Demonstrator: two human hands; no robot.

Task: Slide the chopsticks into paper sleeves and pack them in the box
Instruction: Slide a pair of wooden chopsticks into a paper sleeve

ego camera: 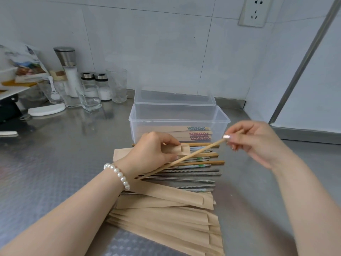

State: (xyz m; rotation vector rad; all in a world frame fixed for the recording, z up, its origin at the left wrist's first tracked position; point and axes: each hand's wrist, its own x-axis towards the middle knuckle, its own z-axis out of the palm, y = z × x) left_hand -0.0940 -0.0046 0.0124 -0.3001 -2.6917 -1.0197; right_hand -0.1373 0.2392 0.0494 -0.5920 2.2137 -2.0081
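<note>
Head view: left hand [153, 152] pinches a sleeve [181, 150] mouth near the box [177, 115]; right hand [258, 143] grips a chopstick [184, 159], angled for insertion.

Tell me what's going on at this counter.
A person is sleeving chopsticks. The right hand pinches a wooden chopstick at its top end, angled down toward a paper sleeve that the left hand grips at its open mouth. Loose chopsticks and a stack of empty sleeves lie on the steel counter. The clear plastic box behind, lid open, already holds a few sleeved pairs.
</note>
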